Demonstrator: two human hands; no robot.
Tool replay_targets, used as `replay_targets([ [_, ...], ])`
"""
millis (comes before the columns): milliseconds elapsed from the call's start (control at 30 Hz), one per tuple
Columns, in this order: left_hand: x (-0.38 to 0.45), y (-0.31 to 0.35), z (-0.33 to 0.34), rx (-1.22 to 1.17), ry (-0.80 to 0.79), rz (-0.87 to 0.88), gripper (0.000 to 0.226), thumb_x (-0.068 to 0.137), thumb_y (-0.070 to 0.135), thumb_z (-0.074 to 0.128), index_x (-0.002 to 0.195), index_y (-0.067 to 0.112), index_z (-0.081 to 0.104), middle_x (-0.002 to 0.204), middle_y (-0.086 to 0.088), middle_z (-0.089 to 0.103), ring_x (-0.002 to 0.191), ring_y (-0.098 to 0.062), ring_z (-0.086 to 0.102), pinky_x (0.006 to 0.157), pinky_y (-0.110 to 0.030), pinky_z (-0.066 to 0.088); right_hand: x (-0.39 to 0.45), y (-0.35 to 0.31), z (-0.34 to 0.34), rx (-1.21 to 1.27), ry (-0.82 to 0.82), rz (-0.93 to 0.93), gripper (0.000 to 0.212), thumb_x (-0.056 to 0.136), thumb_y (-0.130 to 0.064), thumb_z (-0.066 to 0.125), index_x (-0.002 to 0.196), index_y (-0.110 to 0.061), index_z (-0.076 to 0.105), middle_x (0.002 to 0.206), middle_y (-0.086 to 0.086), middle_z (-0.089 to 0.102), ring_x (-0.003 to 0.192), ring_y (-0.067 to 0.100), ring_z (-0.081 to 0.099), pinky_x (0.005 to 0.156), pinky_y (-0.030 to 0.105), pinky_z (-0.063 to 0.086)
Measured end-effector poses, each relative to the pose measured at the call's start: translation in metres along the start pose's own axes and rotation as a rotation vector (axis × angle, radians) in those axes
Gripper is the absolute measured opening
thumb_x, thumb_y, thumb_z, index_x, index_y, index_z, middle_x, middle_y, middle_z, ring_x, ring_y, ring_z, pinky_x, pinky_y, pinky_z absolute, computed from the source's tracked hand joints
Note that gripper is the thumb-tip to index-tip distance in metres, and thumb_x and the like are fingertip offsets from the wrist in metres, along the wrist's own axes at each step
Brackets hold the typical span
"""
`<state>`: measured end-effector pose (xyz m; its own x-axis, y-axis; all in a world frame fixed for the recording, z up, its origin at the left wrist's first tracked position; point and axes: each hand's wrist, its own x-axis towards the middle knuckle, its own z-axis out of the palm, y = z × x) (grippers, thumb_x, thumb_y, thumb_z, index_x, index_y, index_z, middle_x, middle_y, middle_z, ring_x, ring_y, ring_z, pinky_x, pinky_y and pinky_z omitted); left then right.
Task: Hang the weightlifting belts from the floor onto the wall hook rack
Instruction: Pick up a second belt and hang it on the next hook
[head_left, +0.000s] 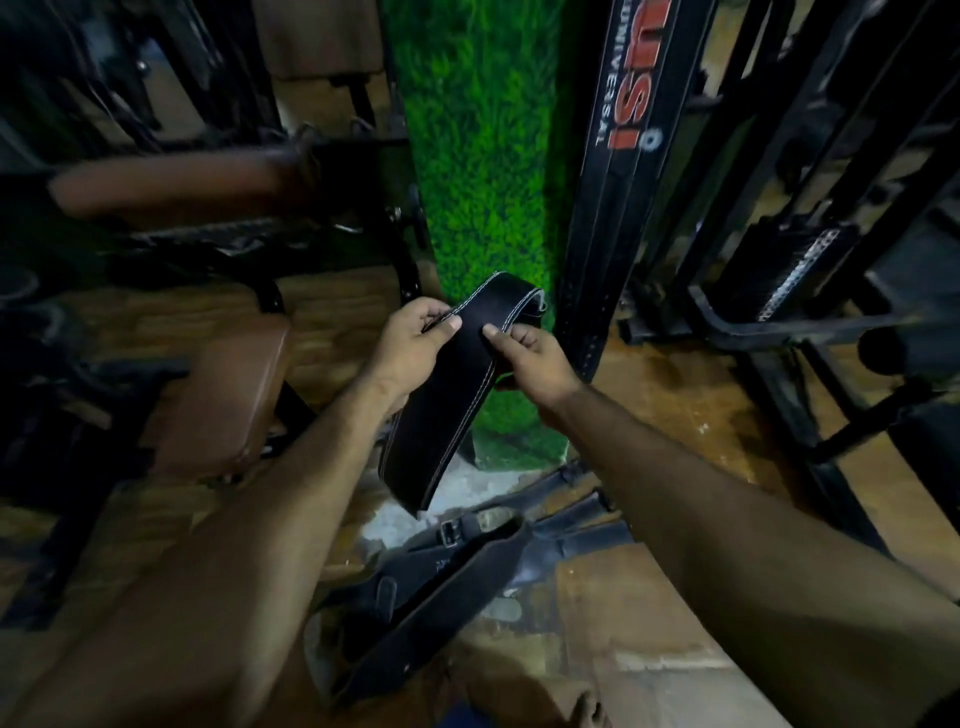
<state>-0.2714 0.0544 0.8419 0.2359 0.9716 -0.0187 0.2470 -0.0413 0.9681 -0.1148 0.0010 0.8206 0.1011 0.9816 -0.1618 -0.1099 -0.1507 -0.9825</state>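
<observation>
A black leather belt with white stitching (441, 395) is held up in front of the green grass-covered pillar (483, 156). My left hand (415, 338) pinches its left edge and my right hand (530, 353) pinches its right edge. The belt's upper end folds over above my hands and its lower end hangs toward the floor. A long black belt with red lettering (618, 156) hangs down the pillar's right side; its hook is out of view. More dark belts (467, 561) lie in a heap on the wooden floor below my arms.
A brown padded bench (228, 395) stands to the left, with a brown pad and dark machine frames behind it. A black weight-stack machine (800, 270) fills the right side. Wooden floor (675, 395) shows between pillar and machine.
</observation>
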Motion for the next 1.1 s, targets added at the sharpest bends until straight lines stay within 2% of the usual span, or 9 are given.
replay_targets([
  [133,-0.015,0.073,-0.002,-0.058,0.050,0.051,0.017,0.098,0.005,0.057,0.087,0.017,0.060,0.083,-0.004,0.063,0.074,-0.012,0.059,0.070,-0.022,0.050,-0.010,-0.066,0.005,0.086,-0.016,-0.141,0.015,0.102,-0.014,0.055,0.097,-0.014,0.069,0.084,0.002,0.072,0.070,0.013,0.066,0.065,0.031,0.055],
  [300,-0.026,0.140,0.002,-0.143,0.096,0.115,0.024,0.104,0.013,0.049,0.085,0.017,0.062,0.078,0.002,0.064,0.061,0.005,0.061,0.063,-0.015,0.050,-0.029,-0.135,-0.002,0.001,-0.051,-0.367,0.025,0.100,-0.001,0.054,0.124,0.006,0.060,0.111,0.010,0.067,0.100,0.019,0.063,0.095,0.033,0.053],
  [400,-0.034,0.165,0.009,-0.127,0.114,0.202,0.025,0.102,0.013,0.053,0.080,0.019,0.062,0.076,0.003,0.063,0.064,0.002,0.058,0.066,-0.018,0.049,-0.037,-0.168,-0.010,0.014,-0.046,-0.344,0.011,0.101,-0.014,0.058,0.101,-0.009,0.067,0.095,0.005,0.070,0.088,0.017,0.065,0.081,0.035,0.056],
  [467,-0.039,0.179,0.012,-0.150,0.117,0.234,0.026,0.102,0.012,0.053,0.078,0.018,0.062,0.076,0.004,0.064,0.065,0.002,0.059,0.067,-0.017,0.050,-0.039,-0.194,-0.017,0.053,-0.029,-0.274,0.020,0.100,-0.021,0.061,0.081,-0.016,0.062,0.079,0.003,0.068,0.072,0.017,0.065,0.067,0.032,0.055],
  [667,-0.046,0.227,0.008,-0.351,0.026,0.195,0.023,0.103,0.022,0.052,0.096,0.013,0.071,0.089,0.000,0.078,0.083,-0.011,0.073,0.081,-0.026,0.058,-0.050,-0.251,-0.020,0.087,-0.120,-0.302,0.014,0.093,-0.011,0.068,0.086,0.001,0.069,0.077,0.017,0.070,0.059,0.021,0.066,0.057,0.027,0.053],
  [767,-0.042,0.263,-0.005,-0.359,-0.007,0.243,0.024,0.103,0.026,0.052,0.098,0.012,0.072,0.098,-0.008,0.077,0.090,-0.018,0.073,0.088,-0.035,0.057,-0.056,-0.276,-0.016,0.064,-0.156,-0.383,0.022,0.091,-0.021,0.071,0.089,0.001,0.069,0.083,0.022,0.066,0.067,0.027,0.062,0.061,0.031,0.047],
  [933,-0.033,0.303,-0.025,-0.130,-0.087,0.319,0.024,0.104,0.028,0.050,0.093,0.014,0.066,0.084,-0.004,0.074,0.070,-0.015,0.070,0.058,-0.027,0.053,-0.054,-0.318,-0.009,0.057,-0.082,-0.424,0.028,0.093,-0.029,0.069,0.091,-0.001,0.065,0.078,0.018,0.064,0.061,0.024,0.060,0.059,0.030,0.046],
  [1000,-0.030,0.310,-0.028,-0.109,-0.140,0.374,0.022,0.105,0.024,0.048,0.095,0.013,0.064,0.083,-0.003,0.073,0.067,-0.011,0.069,0.053,-0.024,0.052,-0.052,-0.334,-0.002,0.067,-0.044,-0.428,0.023,0.094,-0.027,0.069,0.086,-0.006,0.062,0.076,0.017,0.064,0.058,0.022,0.061,0.057,0.030,0.049],
  [1100,-0.022,0.316,-0.036,-0.100,-0.159,0.430,0.020,0.106,0.022,0.046,0.098,0.013,0.062,0.086,0.000,0.073,0.067,-0.002,0.068,0.051,-0.015,0.048,-0.048,-0.352,0.009,0.044,0.001,-0.467,0.020,0.094,-0.022,0.068,0.103,-0.005,0.064,0.089,0.024,0.065,0.066,0.026,0.063,0.067,0.037,0.051],
])
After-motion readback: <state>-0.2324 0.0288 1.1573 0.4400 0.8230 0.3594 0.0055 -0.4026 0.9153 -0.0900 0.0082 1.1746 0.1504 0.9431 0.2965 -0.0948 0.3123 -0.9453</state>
